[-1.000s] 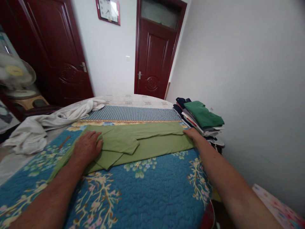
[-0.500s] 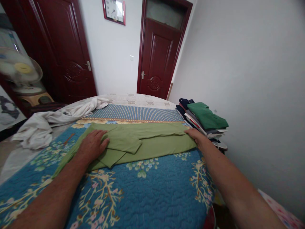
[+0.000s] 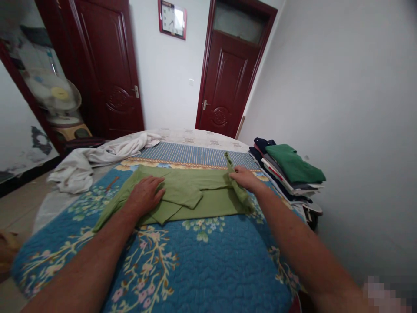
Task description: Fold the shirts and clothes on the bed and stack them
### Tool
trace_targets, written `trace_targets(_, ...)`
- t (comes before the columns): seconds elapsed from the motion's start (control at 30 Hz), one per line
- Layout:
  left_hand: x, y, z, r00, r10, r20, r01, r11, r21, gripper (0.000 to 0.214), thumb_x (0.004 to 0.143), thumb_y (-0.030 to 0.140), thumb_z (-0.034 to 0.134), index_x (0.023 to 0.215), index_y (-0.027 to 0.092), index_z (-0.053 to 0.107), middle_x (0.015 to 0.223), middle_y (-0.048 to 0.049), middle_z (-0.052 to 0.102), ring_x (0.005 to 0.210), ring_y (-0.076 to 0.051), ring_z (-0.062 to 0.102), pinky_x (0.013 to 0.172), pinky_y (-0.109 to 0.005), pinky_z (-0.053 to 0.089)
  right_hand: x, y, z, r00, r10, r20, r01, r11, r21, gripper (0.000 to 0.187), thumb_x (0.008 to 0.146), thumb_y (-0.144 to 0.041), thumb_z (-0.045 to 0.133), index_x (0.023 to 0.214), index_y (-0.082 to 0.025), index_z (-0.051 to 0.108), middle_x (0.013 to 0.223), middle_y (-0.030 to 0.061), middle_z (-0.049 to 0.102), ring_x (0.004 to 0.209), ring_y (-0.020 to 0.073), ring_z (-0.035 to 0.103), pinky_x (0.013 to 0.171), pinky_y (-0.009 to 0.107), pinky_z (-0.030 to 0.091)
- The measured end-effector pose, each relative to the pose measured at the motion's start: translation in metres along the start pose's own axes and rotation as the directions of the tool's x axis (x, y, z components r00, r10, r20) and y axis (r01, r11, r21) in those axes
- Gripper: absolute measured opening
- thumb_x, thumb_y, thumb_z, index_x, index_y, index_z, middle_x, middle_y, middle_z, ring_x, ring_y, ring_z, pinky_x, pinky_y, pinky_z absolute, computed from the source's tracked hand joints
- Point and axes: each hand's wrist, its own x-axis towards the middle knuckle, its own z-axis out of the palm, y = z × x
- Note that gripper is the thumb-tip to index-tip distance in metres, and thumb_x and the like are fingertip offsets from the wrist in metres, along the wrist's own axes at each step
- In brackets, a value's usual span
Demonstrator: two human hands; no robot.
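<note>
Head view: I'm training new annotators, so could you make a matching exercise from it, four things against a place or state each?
Things
1. left hand
2. right hand
3. dark green garment
4. white cloth

Places and states
A. on top of the stack
B. holding up one end of the light green garment
C. lying crumpled
D. resting on the light green garment

Pairs: 1-D, 2-B, 3-A, 4-C

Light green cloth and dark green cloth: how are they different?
The light green cloth lies stretched along the blue cover; the dark green cloth sits folded on a pile. The right hand holds the light green cloth's raised end; no hand touches the dark green cloth. Both look plain.
</note>
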Motion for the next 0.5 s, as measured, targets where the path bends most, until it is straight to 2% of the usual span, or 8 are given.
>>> trace_targets(0.13, 0.0, -0.002, 0.003, 1.0, 0.004, 0.003, -0.004, 1.0, -0.007, 0.054, 0.098, 0.044, 0.045, 0.136, 0.014, 0.069, 0.131, -0.0185, 0.073, 0.129, -0.035, 0.062, 0.117, -0.047, 0.044, -0.009, -0.032, 0.064, 1.0, -0.029, 0.001, 0.028, 0.967, -0.253, 0.028, 0.093, -0.029, 0.057, 0.111, -0.017, 0.075, 0.105, 0.0097, 0.079, 0.098, 0.0259, 0.072, 0.086, 0.03, 0.052)
trace_targets(0.23, -0.001, -0.005, 0.006, 1.0, 0.012, 0.006, -0.012, 1.0, -0.021, 0.052, 0.099, 0.045, 0.046, 0.134, 0.014, 0.07, 0.129, -0.0182, 0.073, 0.126, -0.033, 0.063, 0.115, -0.046, 0.045, -0.017, -0.042, 0.097, 0.997, 0.002, -0.074, -0.029, 0.93, -0.367, 0.039, 0.096, -0.032, 0.054, 0.125, -0.016, 0.074, 0.118, 0.017, 0.078, 0.109, 0.0311, 0.073, 0.094, 0.036, 0.052)
trace_targets(0.33, -0.001, -0.006, 0.008, 1.0, 0.011, -0.006, -0.011, 1.0, -0.028, 0.051, 0.099, 0.043, 0.047, 0.134, 0.014, 0.069, 0.13, -0.0185, 0.072, 0.127, -0.033, 0.062, 0.116, -0.046, 0.044, -0.017, -0.045, 0.103, 0.994, 0.032, -0.106, -0.073, 0.911, -0.406, 0.043, 0.096, -0.034, 0.053, 0.128, -0.014, 0.074, 0.119, 0.02, 0.078, 0.111, 0.0326, 0.074, 0.095, 0.037, 0.053)
trace_targets(0.5, -0.001, -0.004, 0.009, 1.0, 0.01, -0.009, -0.01, 1.0, -0.023, 0.048, 0.099, 0.042, 0.048, 0.134, 0.015, 0.069, 0.129, -0.0179, 0.072, 0.128, -0.033, 0.062, 0.116, -0.046, 0.044, -0.007, -0.054, 0.091, 0.998, 0.016, -0.055, -0.037, 0.911, -0.41, 0.037, 0.094, -0.032, 0.057, 0.118, -0.013, 0.079, 0.119, 0.0206, 0.079, 0.114, 0.0331, 0.074, 0.095, 0.034, 0.053)
